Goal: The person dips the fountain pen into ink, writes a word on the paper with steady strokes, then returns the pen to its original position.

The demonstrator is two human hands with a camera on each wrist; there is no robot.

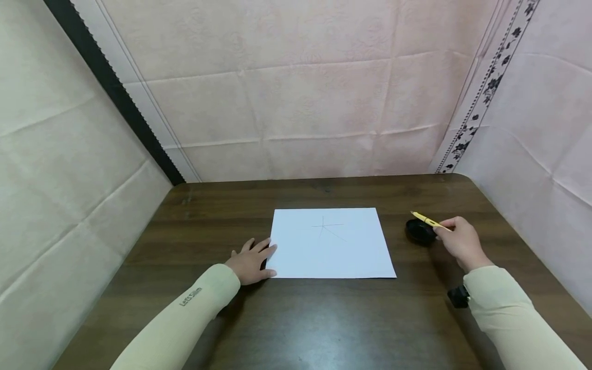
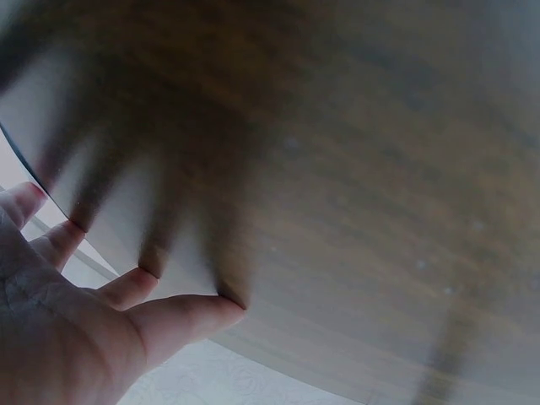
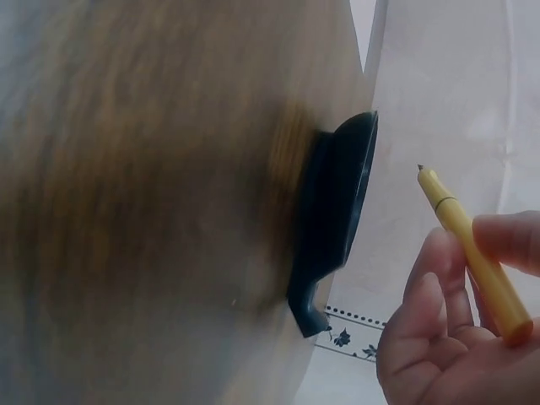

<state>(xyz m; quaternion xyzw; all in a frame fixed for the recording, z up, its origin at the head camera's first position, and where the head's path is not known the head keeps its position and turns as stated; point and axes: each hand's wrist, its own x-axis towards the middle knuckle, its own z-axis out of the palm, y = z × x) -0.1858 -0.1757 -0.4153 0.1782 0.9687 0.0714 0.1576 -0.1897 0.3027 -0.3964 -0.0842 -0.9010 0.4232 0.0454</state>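
A white sheet of paper (image 1: 328,259) lies on the table, with several thin lines crossing near its top. My left hand (image 1: 250,264) rests at the sheet's left edge, fingers spread and fingertips down. In the right wrist view, my right hand (image 3: 439,337) pinches a yellow pen (image 3: 485,283) between thumb and fingers, its dark tip pointing up and away. The head view has the right hand (image 1: 462,244) right of the paper, the pen (image 1: 425,219) above a shallow black dish (image 1: 420,234) with a short bent tab. Whether hand and dish touch, I cannot tell.
The dark wooden table (image 1: 324,318) has rounded far corners. Pale cloth (image 1: 300,103) hangs behind it and on both sides, with a black strip (image 1: 125,103) at left and a floral border (image 1: 490,87) at right.
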